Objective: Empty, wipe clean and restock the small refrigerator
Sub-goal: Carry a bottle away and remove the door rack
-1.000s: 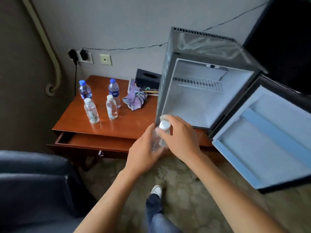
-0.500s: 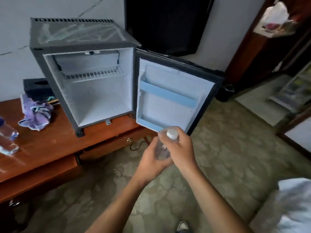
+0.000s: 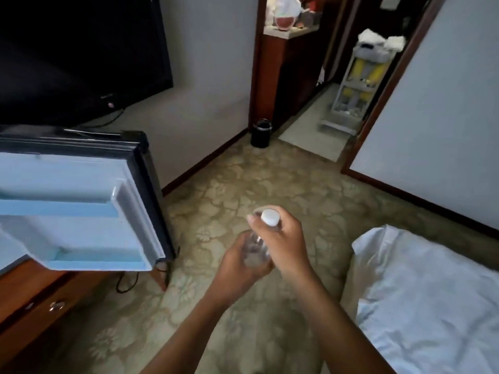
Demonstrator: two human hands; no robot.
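A small clear plastic bottle [image 3: 255, 249] with a white cap [image 3: 270, 217] is held upright over the carpet in both hands. My left hand [image 3: 240, 268] cups its lower body from the left. My right hand [image 3: 286, 238] wraps its upper part, fingers curled just below the cap. The small refrigerator's open door [image 3: 81, 211], white and pale blue inside with two shelf rails, sticks out at the left edge. The refrigerator's cabinet is out of frame.
The wooden desk [image 3: 32, 300] with drawers runs under the door at lower left. A bed with white linen [image 3: 432, 300] fills the lower right. A black bin [image 3: 260, 132] stands by the wall, a dark television [image 3: 75, 49] above, and a doorway with a shelf cart [image 3: 356, 85] beyond.
My view has swung far to the right, from the desk and refrigerator interior to the room floor and bed. Both hands keep holding the bottle in the same grip.
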